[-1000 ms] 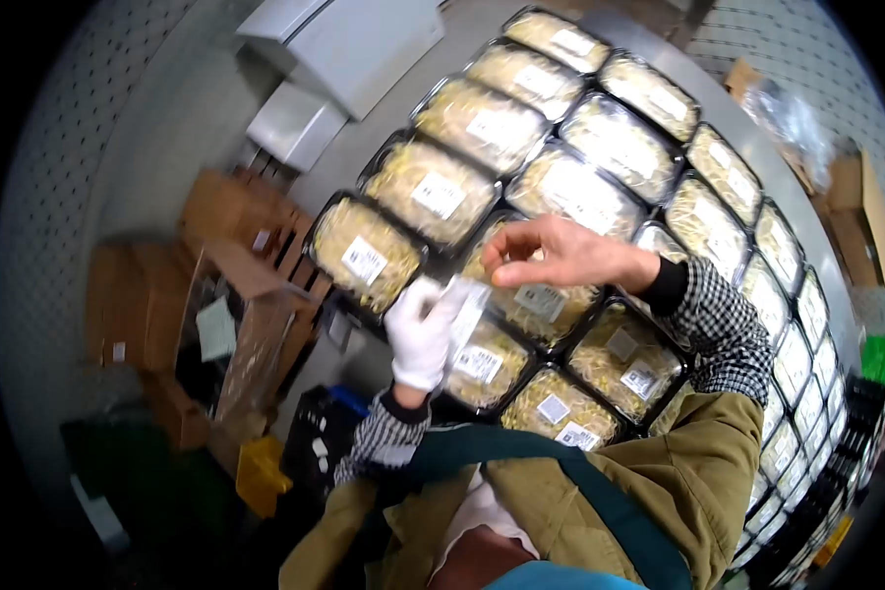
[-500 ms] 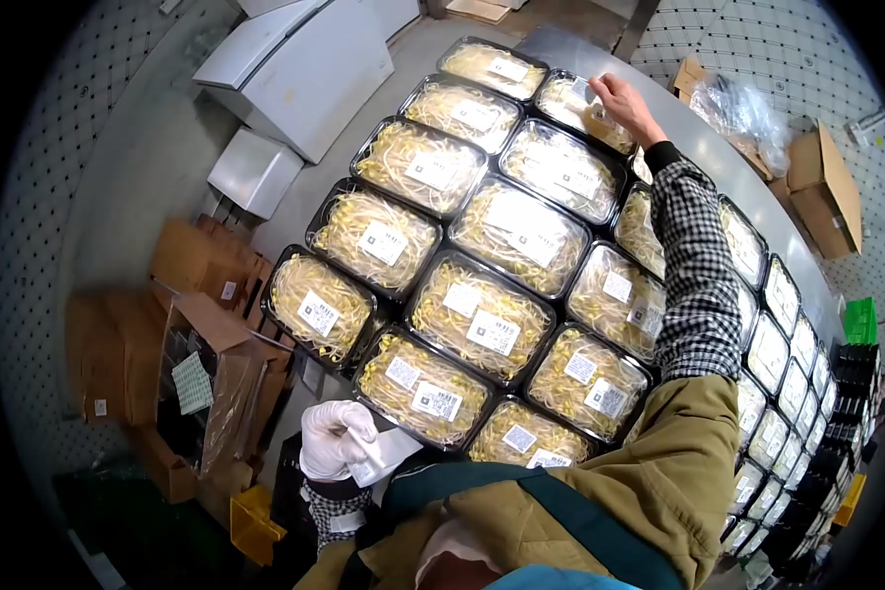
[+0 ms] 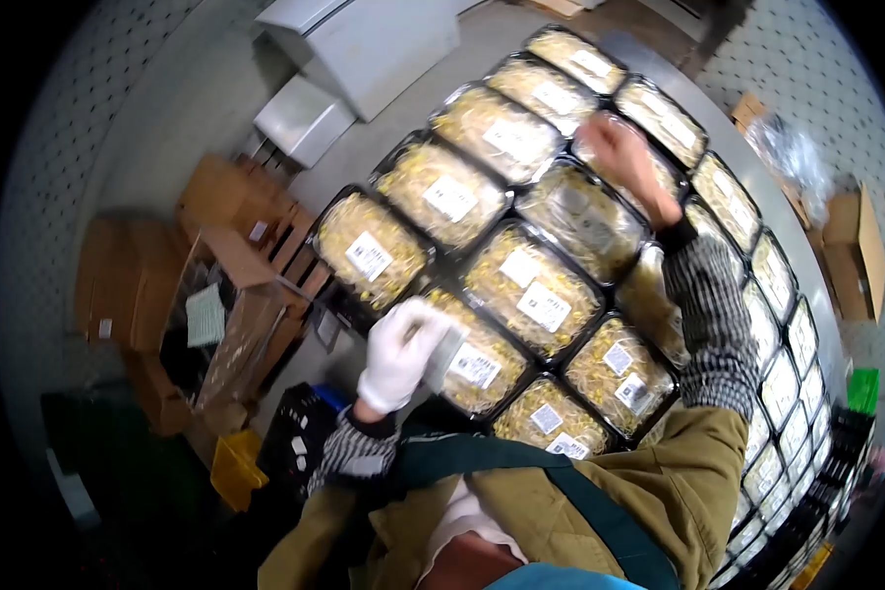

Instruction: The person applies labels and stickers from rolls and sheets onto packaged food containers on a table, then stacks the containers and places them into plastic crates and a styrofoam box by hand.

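My left hand, in a white glove, is closed on a small translucent sheet at the near left edge of the packs. My bare right hand is over a pack in the second row from the back; its fingers are blurred, and what they may hold cannot be made out. Black trays of sprouts under clear film stand in rows. One pack near the middle bears two white labels. The leftmost pack shows one label.
Cardboard boxes and a yellow bin are at the left. White cabinets stand beyond the table. At the right are an open carton, clear plastic wrap and a green object.
My right hand has come back from the far row toward the middle packs. My left hand has risen from near my body to the packs' left edge with the sheet. The view has shifted.
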